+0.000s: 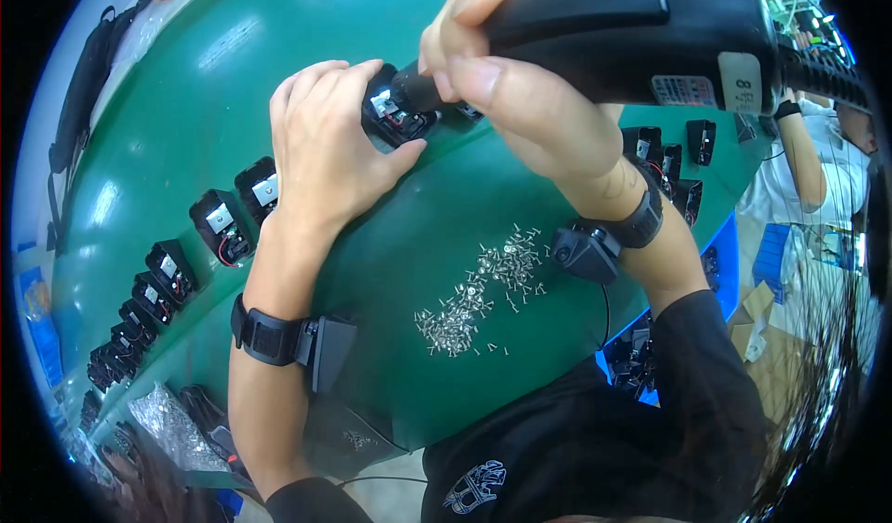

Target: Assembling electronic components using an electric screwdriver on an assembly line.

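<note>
My right hand (544, 110) is wrapped round a thick black electric screwdriver (623, 45) with a coiled cord at its rear. The tool's nose points down to the left, over a small open black plastic housing (409, 131) that has a silver plate and red wires inside. My left hand (325, 137) grips this housing against the green table, fingers along its far side and thumb at its near edge. The tool's nose hides the bit and its contact point. Loose silver screws (453, 323) lie in a spread pile on the table nearer to me.
Similar black housings (221, 226) form a row along the table's left; several more (701, 142) stand on the right. A blue bin (725, 263) with black parts is at my right. A clear plastic bag (172, 421) lies lower left. Another person (808, 156) sits far right.
</note>
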Available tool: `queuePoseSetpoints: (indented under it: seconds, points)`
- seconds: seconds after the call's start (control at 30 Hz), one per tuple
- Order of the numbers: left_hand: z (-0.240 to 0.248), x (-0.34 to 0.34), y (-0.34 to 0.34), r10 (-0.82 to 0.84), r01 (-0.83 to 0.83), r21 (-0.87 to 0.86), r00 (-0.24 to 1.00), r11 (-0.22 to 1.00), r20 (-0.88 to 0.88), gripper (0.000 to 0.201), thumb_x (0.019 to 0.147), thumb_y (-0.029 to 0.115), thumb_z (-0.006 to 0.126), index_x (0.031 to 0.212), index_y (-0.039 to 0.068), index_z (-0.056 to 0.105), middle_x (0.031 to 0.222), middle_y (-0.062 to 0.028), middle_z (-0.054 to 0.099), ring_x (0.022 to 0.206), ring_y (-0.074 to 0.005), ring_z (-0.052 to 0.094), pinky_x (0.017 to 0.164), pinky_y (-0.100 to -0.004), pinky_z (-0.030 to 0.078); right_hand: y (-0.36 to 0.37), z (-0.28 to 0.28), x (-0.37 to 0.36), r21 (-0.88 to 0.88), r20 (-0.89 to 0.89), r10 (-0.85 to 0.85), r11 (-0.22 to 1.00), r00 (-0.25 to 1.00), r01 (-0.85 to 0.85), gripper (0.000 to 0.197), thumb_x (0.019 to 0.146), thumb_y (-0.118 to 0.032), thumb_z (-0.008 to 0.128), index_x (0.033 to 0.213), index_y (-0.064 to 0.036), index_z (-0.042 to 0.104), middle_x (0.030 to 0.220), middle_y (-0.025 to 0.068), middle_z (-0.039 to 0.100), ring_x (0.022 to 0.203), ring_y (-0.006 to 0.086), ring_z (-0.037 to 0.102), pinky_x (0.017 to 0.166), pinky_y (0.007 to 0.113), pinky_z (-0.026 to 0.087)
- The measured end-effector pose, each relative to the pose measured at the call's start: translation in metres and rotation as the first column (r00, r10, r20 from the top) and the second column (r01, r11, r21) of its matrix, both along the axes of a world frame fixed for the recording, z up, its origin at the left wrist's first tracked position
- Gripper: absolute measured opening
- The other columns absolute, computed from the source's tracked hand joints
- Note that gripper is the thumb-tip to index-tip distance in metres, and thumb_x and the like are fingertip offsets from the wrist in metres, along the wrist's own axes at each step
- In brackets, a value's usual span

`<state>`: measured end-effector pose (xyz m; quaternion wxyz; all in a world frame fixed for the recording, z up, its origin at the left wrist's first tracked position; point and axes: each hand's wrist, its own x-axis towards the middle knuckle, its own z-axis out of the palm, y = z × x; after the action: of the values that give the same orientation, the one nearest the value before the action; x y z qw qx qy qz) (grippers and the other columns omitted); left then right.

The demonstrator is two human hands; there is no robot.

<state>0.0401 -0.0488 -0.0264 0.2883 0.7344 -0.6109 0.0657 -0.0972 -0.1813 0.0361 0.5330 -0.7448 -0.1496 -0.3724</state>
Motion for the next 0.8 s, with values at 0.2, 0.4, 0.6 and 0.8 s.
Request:
queuePoseSetpoints:
  seconds: [0.2, 0.4, 0.6, 0.8]
  points:
    - [-0.001, -0.001, -0.003, 0.000, 0.000, 0.038, 1.000, 0.999, -0.004, 0.059, 0.053, 0.025, 0.084, 0.105, 0.004, 0.065, 0.093, -0.0106, 0.065, 0.097, -0.0273, 0.060, 0.094, -0.0405, 0.040, 0.001, -0.022, 0.036, 0.120, 0.262, -0.086, 0.991, 0.961, 0.056, 0.015, 0.067, 0.006, 0.063, 0.082, 0.0024, 0.063, 0.079, 0.0071, 0.065, 0.070, 0.0148, 0.064, 0.063, 0.027, 0.053]
    - [-0.007, 0.006, 0.003, 0.001, 0.000, 0.049, 1.000, 0.999, -0.020, 0.059, 0.053, 0.026, 0.084, 0.106, 0.005, 0.066, 0.093, -0.0101, 0.065, 0.096, -0.0273, 0.060, 0.093, -0.0403, 0.041, 0.002, -0.026, 0.043, 0.116, 0.265, 0.015, 0.992, 0.964, -0.048, 0.012, 0.066, 0.005, 0.064, 0.078, 0.0018, 0.063, 0.077, 0.0062, 0.064, 0.065, 0.0140, 0.062, 0.059, 0.027, 0.052]
    - [-0.007, 0.007, 0.004, -0.026, 0.026, 0.019, 0.999, 0.999, -0.036, 0.058, 0.054, 0.026, 0.085, 0.106, 0.007, 0.067, 0.094, -0.0102, 0.066, 0.097, -0.0278, 0.060, 0.093, -0.0412, 0.040, 0.005, -0.026, 0.037, -0.314, 0.415, -0.105, 0.916, 0.904, 0.250, 0.012, 0.064, 0.006, 0.065, 0.074, -0.0016, 0.063, 0.073, 0.0044, 0.063, 0.062, 0.0152, 0.060, 0.057, 0.027, 0.049]
    - [-0.003, 0.005, 0.008, -0.010, 0.007, 0.091, 0.999, 0.996, 0.036, 0.061, 0.056, 0.026, 0.086, 0.110, 0.007, 0.066, 0.101, -0.0108, 0.066, 0.102, -0.0287, 0.059, 0.096, -0.0423, 0.040, 0.008, -0.032, 0.041, 0.297, 0.204, -0.029, 0.954, 0.979, -0.034, 0.017, 0.065, 0.005, 0.071, 0.079, -0.0004, 0.062, 0.071, 0.0026, 0.062, 0.063, 0.0100, 0.059, 0.057, 0.026, 0.049]
